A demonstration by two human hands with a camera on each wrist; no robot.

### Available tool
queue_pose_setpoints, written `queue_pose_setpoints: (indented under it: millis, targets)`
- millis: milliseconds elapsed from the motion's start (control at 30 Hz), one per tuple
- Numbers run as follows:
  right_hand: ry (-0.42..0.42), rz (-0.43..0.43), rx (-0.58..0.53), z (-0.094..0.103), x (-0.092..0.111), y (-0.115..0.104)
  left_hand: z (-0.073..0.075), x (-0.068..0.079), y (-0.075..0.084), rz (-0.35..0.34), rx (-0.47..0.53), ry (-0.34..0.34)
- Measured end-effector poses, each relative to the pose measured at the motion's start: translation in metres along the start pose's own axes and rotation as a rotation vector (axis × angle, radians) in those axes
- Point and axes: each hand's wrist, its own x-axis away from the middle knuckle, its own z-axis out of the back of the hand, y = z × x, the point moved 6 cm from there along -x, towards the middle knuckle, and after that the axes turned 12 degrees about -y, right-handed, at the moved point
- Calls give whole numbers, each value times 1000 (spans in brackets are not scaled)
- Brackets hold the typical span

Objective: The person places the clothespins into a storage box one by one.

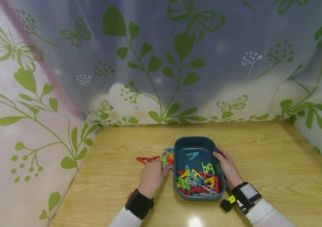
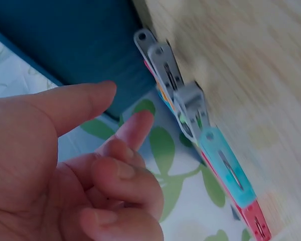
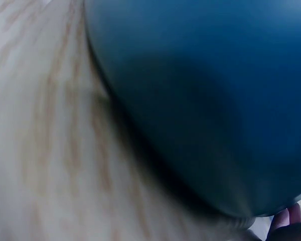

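Observation:
A dark blue plastic bin (image 1: 196, 142) stands on the table, with a heap of coloured clothespins (image 1: 196, 181) at its near end. One light blue clothespin (image 1: 192, 155) lies apart on the bin's floor. My right hand (image 1: 229, 167) grips the bin's right side, thumb at the rim. To the left of the bin, my left hand (image 1: 153, 175) is beside a small pile of clothespins (image 1: 169, 157). Seen from the left wrist, its fingers (image 2: 125, 181) are loosely bent, thumb and index apart, with nothing between them. Grey, turquoise and red clothespins (image 2: 228, 165) lie just past the fingertips.
The wooden table (image 1: 277, 164) runs up to a curtain (image 1: 161, 78) printed with green leaves and butterflies at the back and sides. A red clothespin (image 1: 146, 160) lies at the left end of the loose pile. Bands with devices (image 1: 246, 196) sit on both wrists.

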Motion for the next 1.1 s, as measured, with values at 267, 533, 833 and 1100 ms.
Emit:
queue_pose_setpoints:
  millis: [267,533,833,1100]
  targets:
    - [-2,-4,11,-1,1,-1,-16,-2,10,33,-36,-59]
    - [6,-14,2,-1,0,0,-23,-2,14,52,-70,-56]
    - [0,1,-10,-1,-1,0,-23,-3,15,52,-107,-32]
    - [3,-14,-1,0,0,-1,-23,-3,16,57,-117,-32]
